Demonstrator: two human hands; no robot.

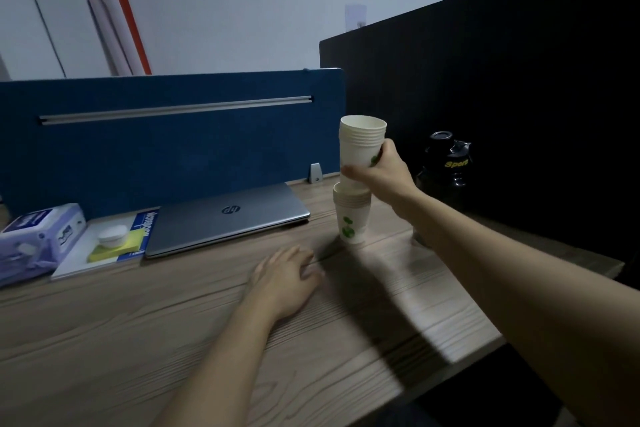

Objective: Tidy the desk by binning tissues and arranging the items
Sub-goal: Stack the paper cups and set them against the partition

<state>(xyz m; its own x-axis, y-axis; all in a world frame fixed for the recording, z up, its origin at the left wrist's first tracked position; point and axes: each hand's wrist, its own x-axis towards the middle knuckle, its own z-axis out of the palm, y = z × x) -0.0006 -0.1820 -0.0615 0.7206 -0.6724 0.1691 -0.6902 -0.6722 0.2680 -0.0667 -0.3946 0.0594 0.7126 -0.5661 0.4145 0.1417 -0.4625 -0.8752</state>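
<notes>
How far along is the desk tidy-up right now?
Mostly done, it seems: no loose tissues show, and the closed laptop, notebook and tissue pack are lined up along the divider. In hand: the right hand grips the upper cup stack and nests it into the lower stack. The left hand rests on the desk. Left: seating the cups.
</notes>
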